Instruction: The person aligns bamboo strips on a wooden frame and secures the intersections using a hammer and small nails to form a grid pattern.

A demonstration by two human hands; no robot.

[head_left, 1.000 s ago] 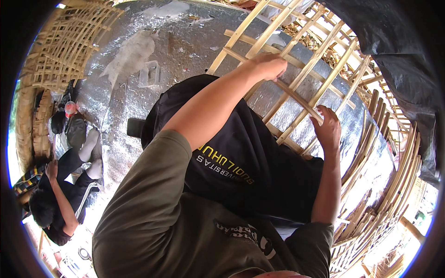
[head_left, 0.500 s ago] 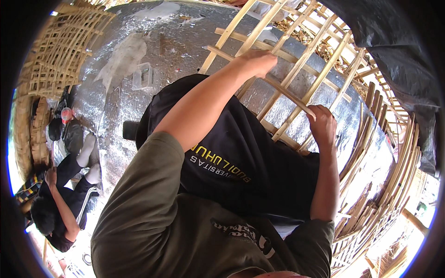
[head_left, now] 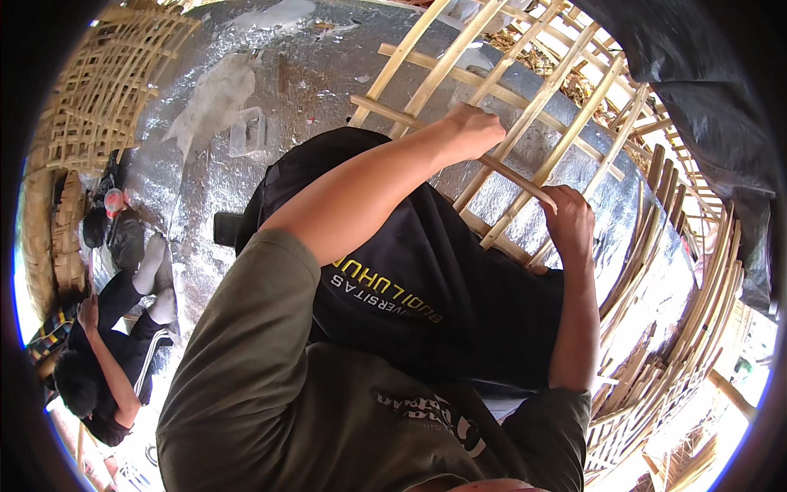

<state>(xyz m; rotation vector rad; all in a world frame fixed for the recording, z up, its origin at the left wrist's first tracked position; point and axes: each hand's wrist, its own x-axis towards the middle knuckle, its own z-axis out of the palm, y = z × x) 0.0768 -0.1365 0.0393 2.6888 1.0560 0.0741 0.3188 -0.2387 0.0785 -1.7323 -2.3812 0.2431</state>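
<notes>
A lattice of pale bamboo strips (head_left: pixel 551 84) lies over my lap and the ground in front of me. One narrow bamboo slat (head_left: pixel 518 179) crosses the long strips on the side nearer me. My left hand (head_left: pixel 477 131) is closed over the middle of this slat, knuckles up, its fingertips hidden beneath. At the slat's right end, my right hand (head_left: pixel 570 217) is closed with the thumb along the tip. The slat's left end sticks out past the outermost long strip.
Shiny silver sheeting (head_left: pixel 320 70) covers the ground, with a clear plastic container (head_left: pixel 247 133) on it. Split bamboo sticks (head_left: pixel 709 328) are stacked at right, below black sheeting (head_left: pixel 713 115). Another person (head_left: pixel 102 353) sits at far left, under a woven bamboo panel (head_left: pixel 102 82).
My left hand has moved a little right and toward me along the slat. The slat's left end now sits slightly lower and farther left. My right hand has hardly moved.
</notes>
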